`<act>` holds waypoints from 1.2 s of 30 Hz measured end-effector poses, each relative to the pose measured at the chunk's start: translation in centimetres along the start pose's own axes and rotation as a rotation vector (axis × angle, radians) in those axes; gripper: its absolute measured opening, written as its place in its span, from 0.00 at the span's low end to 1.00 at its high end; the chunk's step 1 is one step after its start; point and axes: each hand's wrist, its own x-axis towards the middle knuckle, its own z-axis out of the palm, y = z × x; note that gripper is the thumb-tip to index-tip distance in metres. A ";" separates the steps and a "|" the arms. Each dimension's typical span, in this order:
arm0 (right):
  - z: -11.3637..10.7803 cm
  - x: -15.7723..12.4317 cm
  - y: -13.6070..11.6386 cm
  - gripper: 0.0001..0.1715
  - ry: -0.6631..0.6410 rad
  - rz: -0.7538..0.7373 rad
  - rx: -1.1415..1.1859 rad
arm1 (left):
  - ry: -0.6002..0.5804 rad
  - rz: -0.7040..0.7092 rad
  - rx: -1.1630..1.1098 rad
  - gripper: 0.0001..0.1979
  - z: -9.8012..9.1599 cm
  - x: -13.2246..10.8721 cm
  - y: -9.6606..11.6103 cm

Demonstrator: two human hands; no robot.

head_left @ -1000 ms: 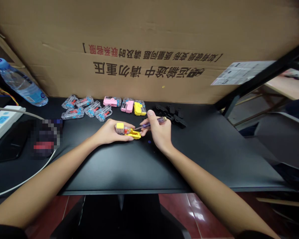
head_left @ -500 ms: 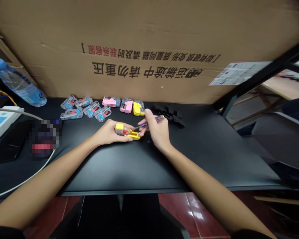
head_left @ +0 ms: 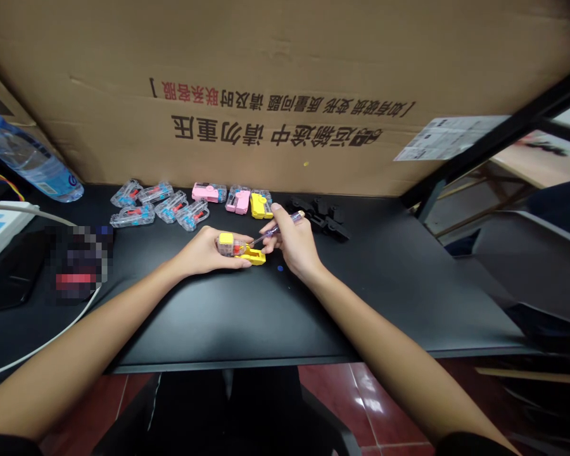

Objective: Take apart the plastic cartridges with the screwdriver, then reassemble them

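My left hand (head_left: 209, 252) is closed around a small yellow and clear plastic case (head_left: 253, 256), with red parts showing inside and its yellow part facing right. Between the thumb and fingers of my right hand (head_left: 295, 246) is a screwdriver (head_left: 285, 225) with a clear purplish handle. Its shaft slants down to the left, and the tip meets the case or sits just over it; I cannot tell which. Behind my hands lie two pink cases (head_left: 238, 200) and a yellow case (head_left: 261, 205). Several clear cases (head_left: 171, 207) with red and blue parts lie further left.
Black plastic parts (head_left: 320, 217) lie behind my right hand. A tiny blue piece (head_left: 280, 268) is on the black table (head_left: 266, 323). At left are a water bottle (head_left: 31, 158), a power strip (head_left: 2, 228) and a white cable (head_left: 71, 323). A cardboard sheet (head_left: 275, 57) stands along the back.
The whole view has shifted slightly. The screwdriver handle is tilted a little more steeply in my right hand, while my left hand keeps its hold on the case.
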 end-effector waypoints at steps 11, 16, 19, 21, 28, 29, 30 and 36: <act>-0.1 0.4 -0.2 0.33 -0.008 0.030 -0.028 | 0.003 0.019 -0.017 0.34 0.2 0.0 -0.2; 0.0 -1.0 -1.0 0.32 0.013 -0.228 -0.164 | 0.033 0.017 -0.005 0.31 0.1 0.1 -0.1; 0.1 -1.9 -1.4 0.30 0.016 -0.355 -0.251 | 0.040 0.006 -0.002 0.30 0.1 0.1 -0.1; 0.1 -2.1 -1.5 0.31 0.018 -0.364 -0.265 | 0.037 0.001 -0.005 0.30 0.1 0.1 -0.1; -0.2 -1.4 -1.2 0.33 0.021 -0.238 -0.236 | 0.017 0.023 0.001 0.31 0.0 0.0 -0.2; -0.3 -1.4 -1.2 0.33 -0.001 -0.236 -0.236 | 0.014 0.024 -0.005 0.31 0.0 0.0 -0.2; -0.4 -1.3 -1.2 0.33 -0.022 -0.238 -0.237 | 0.012 0.023 -0.013 0.31 0.0 0.0 -0.2; -0.7 -0.9 -0.6 0.33 -0.009 -0.215 -0.160 | 0.007 0.021 -0.004 0.31 -0.1 0.0 0.0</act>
